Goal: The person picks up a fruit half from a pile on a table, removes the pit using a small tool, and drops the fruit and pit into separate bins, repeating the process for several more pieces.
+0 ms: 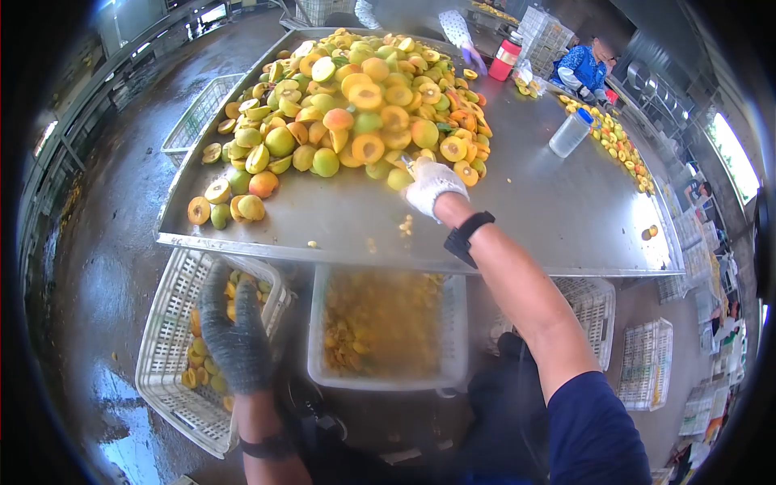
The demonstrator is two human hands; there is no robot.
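Note:
A large heap of halved yellow, green and orange fruit lies on the metal table. My right hand, in a white glove, reaches to the heap's front edge; its fingers are closed around a small tool whose tip touches the fruit, too small to make out. My left hand, in a grey glove, is over the left white crate, its fingers apart and nothing visible between them. Fruit halves lie in that crate below the hand.
Under the table edge stands a white bin of fruit scraps. More crates are at the right. A clear bottle with a blue cap and a red bottle stand on the table. Co-workers are across it.

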